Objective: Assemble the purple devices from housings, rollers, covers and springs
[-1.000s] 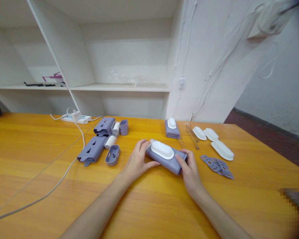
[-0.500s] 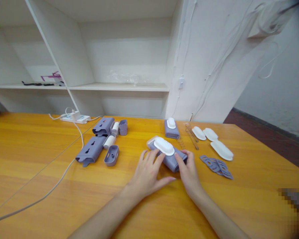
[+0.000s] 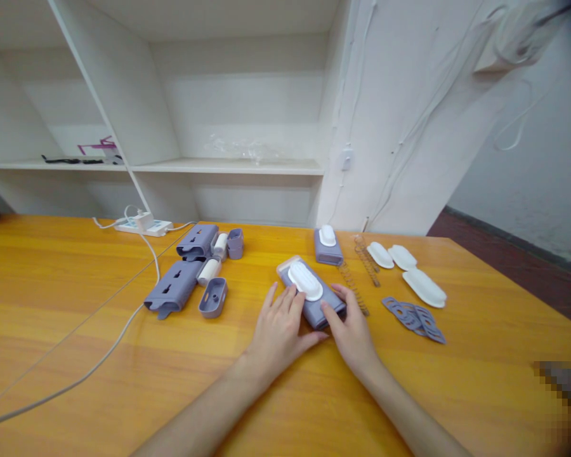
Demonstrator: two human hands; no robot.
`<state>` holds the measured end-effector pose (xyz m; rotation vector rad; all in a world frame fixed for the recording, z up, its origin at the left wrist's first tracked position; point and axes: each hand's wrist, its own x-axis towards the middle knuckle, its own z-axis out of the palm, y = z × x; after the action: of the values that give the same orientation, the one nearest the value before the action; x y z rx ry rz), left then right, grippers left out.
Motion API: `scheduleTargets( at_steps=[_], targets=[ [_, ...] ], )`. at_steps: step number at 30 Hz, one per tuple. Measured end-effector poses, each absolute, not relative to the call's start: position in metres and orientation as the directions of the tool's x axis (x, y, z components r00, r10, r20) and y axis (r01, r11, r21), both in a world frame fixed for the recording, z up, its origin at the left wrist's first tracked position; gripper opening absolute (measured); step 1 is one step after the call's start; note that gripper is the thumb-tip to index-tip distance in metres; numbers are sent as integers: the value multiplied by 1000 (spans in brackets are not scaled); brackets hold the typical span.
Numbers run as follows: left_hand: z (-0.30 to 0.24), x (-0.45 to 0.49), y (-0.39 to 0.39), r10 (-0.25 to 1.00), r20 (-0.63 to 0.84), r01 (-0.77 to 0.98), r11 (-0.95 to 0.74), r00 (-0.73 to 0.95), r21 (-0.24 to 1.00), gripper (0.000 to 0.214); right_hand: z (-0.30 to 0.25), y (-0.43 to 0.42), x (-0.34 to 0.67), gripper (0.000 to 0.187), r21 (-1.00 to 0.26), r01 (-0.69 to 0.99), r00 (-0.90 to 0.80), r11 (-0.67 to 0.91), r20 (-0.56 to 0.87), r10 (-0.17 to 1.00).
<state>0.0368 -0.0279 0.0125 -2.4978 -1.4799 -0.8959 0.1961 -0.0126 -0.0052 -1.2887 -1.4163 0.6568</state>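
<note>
A purple plastic case (image 3: pixel 321 310) lies tilted on the table in front of me, with a white oval lid (image 3: pixel 305 281) on its upper face. My left hand (image 3: pixel 278 330) is around its near left side, fingertips by the lid's edge and thumb along the near end. At the near right corner, my right hand (image 3: pixel 351 330) grips the case between thumb and fingers. A clear piece shows at the far left end of the case. Just right of the case, partly behind my right hand, lies a thin metal spring (image 3: pixel 349 282).
Two more purple cases (image 3: pixel 174 285) with white cylinders (image 3: pixel 209 271) and purple cups (image 3: pixel 213 298) lie left. Farther back stands another case (image 3: pixel 328 252). Another spring (image 3: pixel 366 260), white oval lids (image 3: pixel 424 287) and flat purple plates (image 3: pixel 413 319) lie right. A cable (image 3: pixel 118 346) crosses the left side.
Both hands have shifted slightly left with the case, and it has turned a little. More of the spring beside it shows. My left thumb has come against the near end.
</note>
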Motion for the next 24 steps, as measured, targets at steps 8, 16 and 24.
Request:
scheduleTargets(
  at_steps=[8,16,24],
  targets=[
    [11,37,-27,787,492,836,-514,371,192,55,-3,-17,191,40,-843,466,101,267,351,931],
    [13,36,-28,781,464,833,-533,417,149,50,-6,-16,190,42,-793,542,78,280,379,922],
    [15,36,-27,792,504,884,-454,344,109,38,-2,-20,188,48,-894,355,4,272,293,956]
  ],
)
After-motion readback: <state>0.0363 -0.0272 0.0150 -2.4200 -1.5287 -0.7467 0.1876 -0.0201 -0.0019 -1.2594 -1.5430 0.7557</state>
